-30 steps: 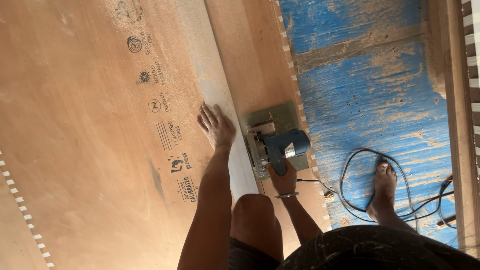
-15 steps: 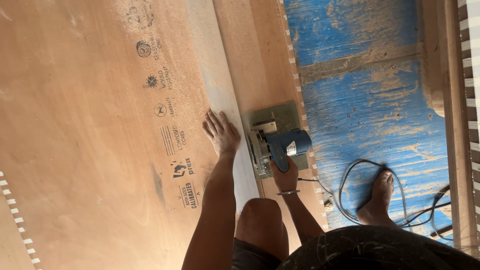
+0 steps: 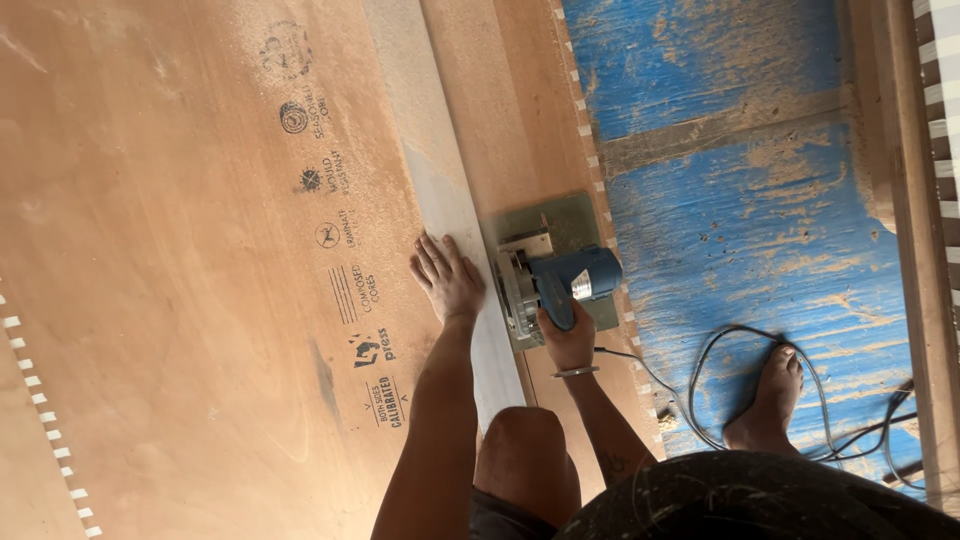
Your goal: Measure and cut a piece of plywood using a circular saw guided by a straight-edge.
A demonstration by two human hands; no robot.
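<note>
head view, left to right: a broad plywood sheet (image 3: 180,300) fills the left side, with stamped marks near its right part. beside the marks a pale straight guide strip (image 3: 440,200) runs up and away along the sheet. the left hand (image 3: 450,280) lies flat on this strip, fingers spread and not clenched round anything, pressing palm-down on the strip and sheet.

just to the right of that hand sits the blue circular saw (image 3: 555,285), its grey base plate flat on the plywood and its edge touching the strip. the right hand (image 3: 565,335) is clenched round the saw's blue handle from behind, a thin bangle at the wrist. so the saw lies directly ahead of the gripping hand, between it and the uncut length of board.

since a second ago the saw and both hands have slid a little further along the strip, away from the knee (image 3: 525,450); the left hand has shifted up with it. i judge the cut is advancing steadily along the guide.

further right, a black power cord (image 3: 720,370) loops over the blue-painted floor (image 3: 730,220), beside a bare foot (image 3: 770,400).
</note>
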